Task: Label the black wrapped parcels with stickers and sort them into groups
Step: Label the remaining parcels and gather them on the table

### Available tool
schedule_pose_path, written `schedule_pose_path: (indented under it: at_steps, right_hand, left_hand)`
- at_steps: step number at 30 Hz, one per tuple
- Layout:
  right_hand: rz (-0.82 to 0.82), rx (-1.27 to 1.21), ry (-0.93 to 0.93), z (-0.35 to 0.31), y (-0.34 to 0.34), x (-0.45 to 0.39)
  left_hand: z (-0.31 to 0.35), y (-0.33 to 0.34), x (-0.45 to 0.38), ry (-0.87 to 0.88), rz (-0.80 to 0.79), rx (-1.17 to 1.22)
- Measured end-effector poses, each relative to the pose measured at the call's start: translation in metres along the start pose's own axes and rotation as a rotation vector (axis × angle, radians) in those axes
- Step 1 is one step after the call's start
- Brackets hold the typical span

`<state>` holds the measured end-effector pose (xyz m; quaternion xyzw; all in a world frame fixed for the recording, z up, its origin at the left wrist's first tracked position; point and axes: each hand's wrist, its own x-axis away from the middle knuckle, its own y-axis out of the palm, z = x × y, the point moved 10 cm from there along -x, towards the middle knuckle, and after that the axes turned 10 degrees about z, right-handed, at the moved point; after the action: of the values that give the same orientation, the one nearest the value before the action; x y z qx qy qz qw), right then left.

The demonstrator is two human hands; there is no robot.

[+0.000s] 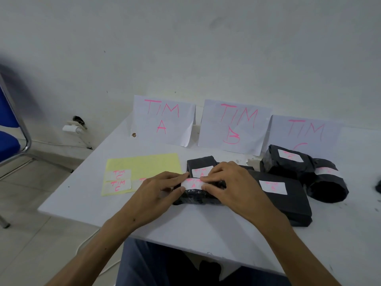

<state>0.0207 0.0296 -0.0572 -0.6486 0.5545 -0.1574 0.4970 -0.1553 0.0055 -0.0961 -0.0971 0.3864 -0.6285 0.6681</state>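
Note:
A black wrapped parcel lies on the white table in front of me. A white sticker reading TIM A lies on top of it. My left hand presses the sticker's left end with thumb and forefinger. My right hand presses its right end the same way. Just behind is another black parcel with a TIM A sticker. A large flat parcel with a TIM B sticker lies to the right.
Paper signs TIM A, TIM B and TIM C lean on the wall. Two labelled parcels sit before TIM C. A yellow sticker sheet lies on the left. A blue chair stands far left.

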Motion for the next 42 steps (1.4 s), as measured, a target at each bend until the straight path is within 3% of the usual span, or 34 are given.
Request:
schedule_pose_path:
  at_steps: [10,15,19,24,29,33,38,42]
  right_hand:
    - [-0.138,0.023,-0.035,0.007,0.007,0.006]
    - [-0.162,-0.014,-0.060,0.009,0.003,0.014]
    - [0.006,-0.176,0.010,0.022,-0.028,0.011]
    - [0.257,-0.285,0.180,0.063,-0.073,0.013]
    - [0.312,-0.265,0.261,0.096,-0.090,0.031]
    - [0.387,-0.248,0.303,0.120,-0.102,0.049]
    - [0.559,-0.251,0.388,0.158,-0.126,0.069]
    - [0.793,-0.225,0.442,0.192,-0.163,0.096]
  left_hand:
    - [0.004,0.004,-0.002,0.073,-0.069,-0.068]
    - [0.016,-0.002,-0.007,0.081,-0.024,-0.030]
    - [0.027,-0.017,-0.026,0.040,0.088,0.053]
    - [0.032,-0.007,-0.058,-0.060,0.208,-0.043]
    - [0.031,0.049,-0.065,-0.060,-0.041,-0.353]
    - [0.056,0.065,-0.065,0.030,-0.054,-0.417]
    - [0.110,0.080,-0.074,0.185,0.012,-0.207]
    - [0.160,0.122,-0.081,0.334,-0.057,-0.105]
